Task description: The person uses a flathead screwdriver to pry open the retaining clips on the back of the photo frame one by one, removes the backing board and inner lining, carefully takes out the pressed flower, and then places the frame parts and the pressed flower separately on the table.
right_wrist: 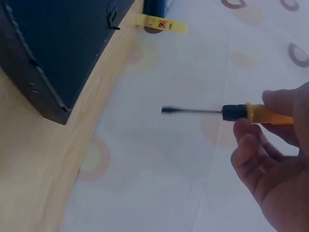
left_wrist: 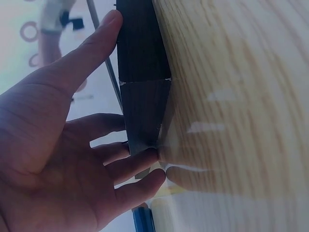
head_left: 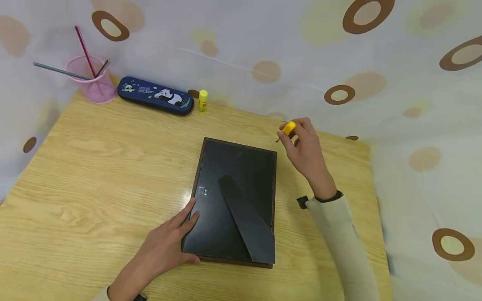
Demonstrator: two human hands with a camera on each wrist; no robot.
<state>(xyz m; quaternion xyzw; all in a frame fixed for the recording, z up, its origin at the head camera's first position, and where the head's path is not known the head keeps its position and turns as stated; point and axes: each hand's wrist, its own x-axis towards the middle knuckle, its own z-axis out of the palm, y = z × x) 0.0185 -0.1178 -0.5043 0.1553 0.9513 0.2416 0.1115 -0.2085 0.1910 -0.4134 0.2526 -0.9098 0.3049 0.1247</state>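
A dark picture frame (head_left: pixel 248 163) lies on the table with its black back up and its stand leg (head_left: pixel 250 225) slanting to the lower right corner. My left hand (head_left: pixel 167 240) rests at the frame's lower left corner, fingers spread along the side and thumb at the near edge. Seen from the left wrist, those fingers (left_wrist: pixel 133 166) touch the frame's side without curling round it. Beyond the frame's far right corner, my right hand (head_left: pixel 306 150) pinches the yellow handle of a small screwdriver (right_wrist: pixel 260 113). Its dark-tipped shaft points away from the fingers, in the air and apart from the frame.
Along the back of the wooden table (head_left: pixel 105 175) stand a pink mesh cup (head_left: pixel 99 92) with pencils, a navy panda pencil case (head_left: pixel 156 96) and a yellow glue stick (head_left: pixel 203 101). A spotted cloth (head_left: pixel 241 46) hangs behind and to the right.
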